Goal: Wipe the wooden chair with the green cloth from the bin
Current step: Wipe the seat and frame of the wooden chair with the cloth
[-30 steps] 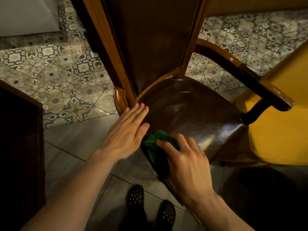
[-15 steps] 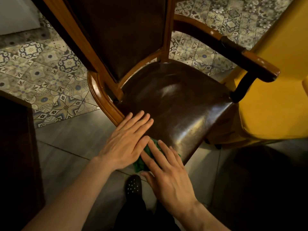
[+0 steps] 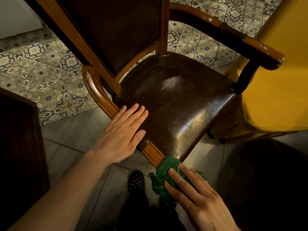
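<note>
The wooden chair (image 3: 175, 97) fills the middle of the view, with a dark glossy seat, a dark back panel and curved orange-brown arms. My left hand (image 3: 121, 134) lies flat, fingers together, on the seat's near-left edge by the armrest base. My right hand (image 3: 195, 195) presses the bunched green cloth (image 3: 164, 177) against the lower end of the chair's front leg rail, just below the seat's near corner. Part of the cloth is hidden under my fingers.
A yellow upholstered seat (image 3: 275, 90) stands close on the right, touching the chair's right arm. A dark cabinet (image 3: 18, 140) is on the left. Patterned tiles (image 3: 50, 77) and grey floor tiles surround the chair. My dark shoe (image 3: 136, 181) is below.
My right hand has slid the cloth from the seat's near edge down along the front wooden rail. My left hand stays flat on the seat edge. The view has shifted so the chair shows more fully.
</note>
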Demonstrator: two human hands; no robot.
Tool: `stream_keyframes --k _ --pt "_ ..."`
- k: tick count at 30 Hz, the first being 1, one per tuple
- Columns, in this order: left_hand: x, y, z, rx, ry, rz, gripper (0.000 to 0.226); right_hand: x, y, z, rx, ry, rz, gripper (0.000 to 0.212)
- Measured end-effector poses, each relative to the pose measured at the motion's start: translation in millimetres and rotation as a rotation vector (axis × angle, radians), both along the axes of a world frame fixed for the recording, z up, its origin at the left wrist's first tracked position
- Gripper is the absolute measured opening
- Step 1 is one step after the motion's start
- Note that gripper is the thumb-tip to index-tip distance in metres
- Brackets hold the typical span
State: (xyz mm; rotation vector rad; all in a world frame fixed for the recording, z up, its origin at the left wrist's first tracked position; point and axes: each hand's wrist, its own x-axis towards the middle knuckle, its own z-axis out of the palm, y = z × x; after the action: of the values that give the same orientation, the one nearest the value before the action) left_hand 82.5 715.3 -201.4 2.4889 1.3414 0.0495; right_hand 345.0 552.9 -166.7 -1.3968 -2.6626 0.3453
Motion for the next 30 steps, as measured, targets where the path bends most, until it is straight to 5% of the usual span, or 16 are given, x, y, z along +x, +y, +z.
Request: stream_keyframes --k 22,30 --pt "6 -3 20 0.021 0.012 0.02 0.056 -52 56 2 -0.113 0.152 -0.021 0.057" --pt "8 -2 20 -0.118 0.159 0.047 0.057 -52 68 7 -0.321 0.074 0.01 0.055"
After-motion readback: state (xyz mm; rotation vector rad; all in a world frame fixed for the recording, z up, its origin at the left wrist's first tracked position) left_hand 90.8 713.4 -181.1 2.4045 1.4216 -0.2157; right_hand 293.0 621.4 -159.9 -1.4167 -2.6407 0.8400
